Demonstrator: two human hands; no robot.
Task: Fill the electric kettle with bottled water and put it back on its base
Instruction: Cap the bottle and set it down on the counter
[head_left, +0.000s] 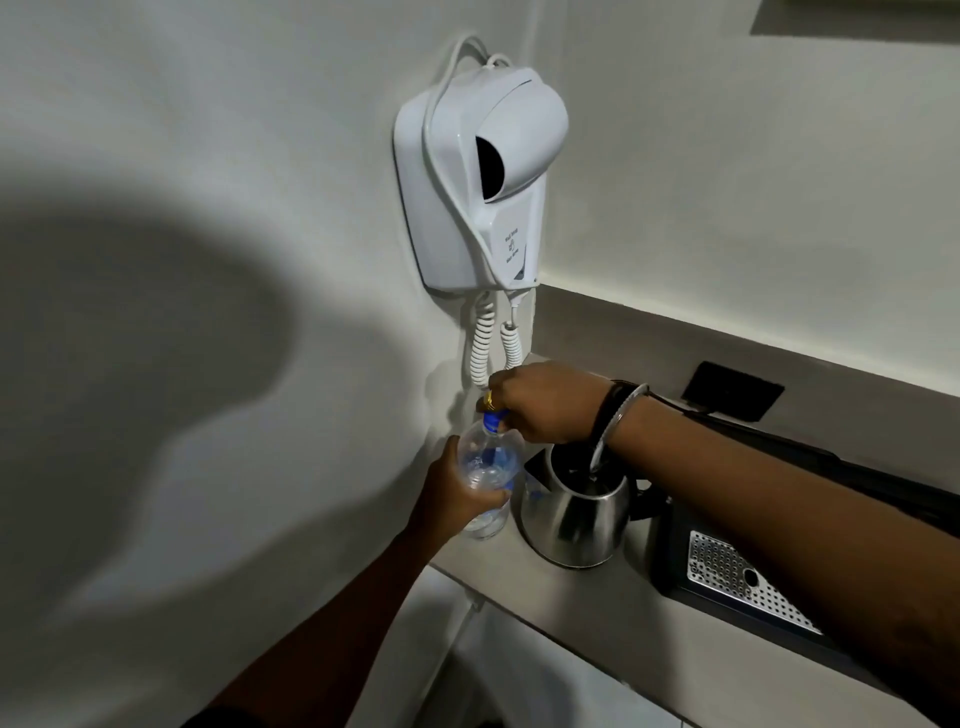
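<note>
Your left hand (457, 499) wraps the water bottle (488, 467) — your right hand (540, 402) pinches its blue cap (493, 418) — beside the open kettle (576, 512) on the counter (613, 597).

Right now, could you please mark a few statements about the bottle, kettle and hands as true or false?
1. The left hand holds the bottle. True.
2. The right hand grips the kettle handle. False: its fingers are at the blue cap.
3. The kettle stands right of the bottle on the counter. True.
4. The hair dryer lies on the counter. False: it hangs on the wall.
</note>
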